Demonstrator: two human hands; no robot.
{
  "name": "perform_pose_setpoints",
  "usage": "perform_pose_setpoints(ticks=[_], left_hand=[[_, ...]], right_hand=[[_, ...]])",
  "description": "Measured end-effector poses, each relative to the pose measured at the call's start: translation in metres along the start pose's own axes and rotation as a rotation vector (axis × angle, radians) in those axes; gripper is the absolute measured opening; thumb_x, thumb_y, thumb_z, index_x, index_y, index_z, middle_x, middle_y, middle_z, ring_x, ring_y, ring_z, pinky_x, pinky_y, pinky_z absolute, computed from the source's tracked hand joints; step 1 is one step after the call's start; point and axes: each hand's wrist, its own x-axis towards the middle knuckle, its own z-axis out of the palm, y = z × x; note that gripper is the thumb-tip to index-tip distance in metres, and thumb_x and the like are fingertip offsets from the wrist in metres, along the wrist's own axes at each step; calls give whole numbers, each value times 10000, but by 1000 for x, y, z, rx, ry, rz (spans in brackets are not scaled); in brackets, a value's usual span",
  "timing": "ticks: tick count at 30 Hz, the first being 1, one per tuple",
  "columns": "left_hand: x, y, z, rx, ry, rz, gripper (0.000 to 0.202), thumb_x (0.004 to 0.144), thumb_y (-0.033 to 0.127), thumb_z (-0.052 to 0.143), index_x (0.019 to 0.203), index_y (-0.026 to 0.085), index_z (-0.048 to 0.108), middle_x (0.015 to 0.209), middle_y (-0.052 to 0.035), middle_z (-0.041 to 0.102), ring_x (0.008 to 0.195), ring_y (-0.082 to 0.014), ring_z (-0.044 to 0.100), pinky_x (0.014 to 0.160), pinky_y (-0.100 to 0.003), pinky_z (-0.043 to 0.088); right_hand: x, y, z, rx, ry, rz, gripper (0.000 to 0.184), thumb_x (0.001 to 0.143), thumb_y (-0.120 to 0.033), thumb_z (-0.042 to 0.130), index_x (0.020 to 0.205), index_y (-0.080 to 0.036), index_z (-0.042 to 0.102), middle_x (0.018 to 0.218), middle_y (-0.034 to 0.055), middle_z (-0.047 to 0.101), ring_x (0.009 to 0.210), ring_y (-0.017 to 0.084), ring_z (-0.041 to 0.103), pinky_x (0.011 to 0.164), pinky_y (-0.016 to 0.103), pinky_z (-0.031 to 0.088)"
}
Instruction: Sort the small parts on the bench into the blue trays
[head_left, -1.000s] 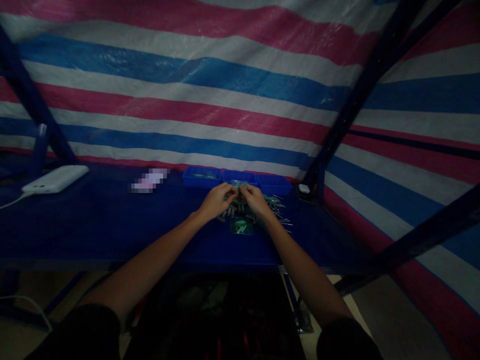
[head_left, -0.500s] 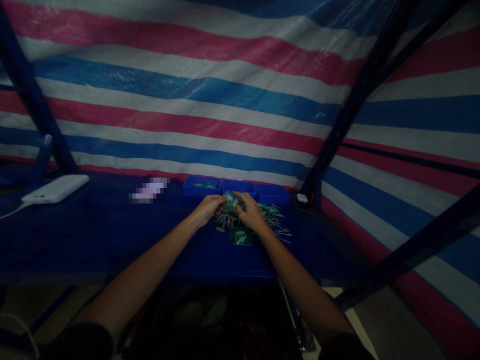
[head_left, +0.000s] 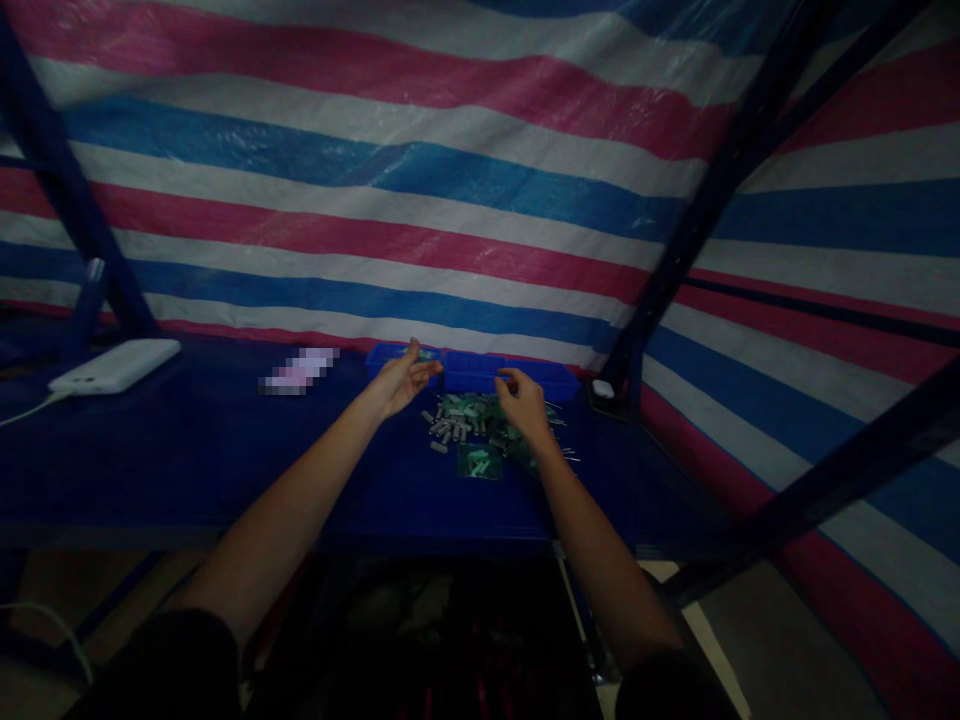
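My left hand (head_left: 401,383) is raised in front of the left blue bin (head_left: 379,365), its fingers spread and nothing in it. My right hand (head_left: 523,400) hovers over the right side of a pile, thumb and fingers curved apart, with nothing visible between them. Below the hands lie small grey cylindrical pieces (head_left: 450,430) and greenish clear plastic packets (head_left: 472,405). Thin metal rods (head_left: 566,455) stick out at the pile's right, partly behind my right hand. Nearest me is one flat packet (head_left: 478,462) with pale green pieces inside.
A middle bin (head_left: 472,372) and a right bin (head_left: 551,380) continue the row on the blue table (head_left: 225,460). At the left lies a white power bank (head_left: 116,367) with a cable, then a blurred pink item (head_left: 300,370). A small white case (head_left: 602,389) sits by the right post.
My hands have moved apart and lifted off the pile. The clear packet held between them has left them, and the left hand has opened. The view has shifted slightly.
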Motion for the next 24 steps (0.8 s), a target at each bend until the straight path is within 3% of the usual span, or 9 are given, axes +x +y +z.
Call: perform_pose_setpoints(ticks=[3, 6, 10, 13, 16, 18, 21, 24], left_hand=[[-5, -11, 1, 195, -50, -91, 364, 772, 491, 534, 845, 135, 503, 729, -80, 638, 585, -123, 617, 382, -149, 398], [-13, -29, 8, 418, -83, -53, 464, 769, 544, 499, 1008, 147, 482, 702, -44, 616, 504, -105, 581, 358, -154, 329], [-20, -46, 14, 900, -172, 193, 541, 753, 432, 565, 1188, 136, 441, 649, -7, 599, 500, -117, 557, 436, -194, 360], [-25, -48, 16, 1169, -300, 401, 433, 764, 378, 535, 1132, 150, 530, 640, -1, 607, 553, -131, 563, 512, -211, 383], [-29, -45, 19, 1256, -287, 475, 353, 793, 377, 467, 1030, 153, 602, 647, -11, 617, 562, -133, 557, 528, -216, 374], [-32, -42, 21, 1265, -266, 489, 352, 797, 415, 450, 942, 155, 638, 630, -11, 618, 559, -135, 550, 527, -218, 362], [-33, -39, 23, 1214, -222, 464, 458, 805, 518, 383, 759, 154, 658, 568, -9, 598, 536, -140, 536, 503, -223, 341], [-31, -37, 22, 1058, -107, 359, 595, 824, 569, 261, 642, 139, 630, 470, -16, 542, 493, -145, 522, 489, -230, 343]], right_hand=[[2, 9, -6, -172, 21, 76, 311, 805, -353, 435, 978, -167, 615, 824, 64, 603, 818, 183, 526, 786, 311, 392], [0, 14, -9, -359, -90, 131, 386, 784, -456, 470, 1010, -181, 619, 979, 107, 561, 977, 235, 462, 842, 362, 360], [-7, 13, -4, -491, -297, 134, 450, 720, -534, 535, 1044, -233, 615, 1105, 113, 487, 1064, 286, 377, 825, 418, 356], [-8, 10, -1, -509, -260, 83, 303, 768, -418, 525, 958, -218, 651, 1066, 113, 513, 1048, 281, 389, 809, 407, 363], [-5, 3, 0, -445, -53, 36, 271, 819, -343, 466, 859, -179, 678, 960, 123, 568, 984, 260, 444, 794, 373, 372], [-5, -4, 0, -297, 13, -6, 292, 835, -335, 444, 847, -168, 683, 866, 105, 608, 883, 223, 506, 770, 335, 386], [-9, -17, 4, 22, -97, -128, 278, 838, -316, 440, 869, -189, 684, 787, 45, 656, 713, 162, 567, 684, 269, 412], [-15, -27, 10, 151, -160, -243, 254, 826, -263, 449, 912, -204, 680, 825, 35, 676, 721, 156, 592, 688, 263, 421]])
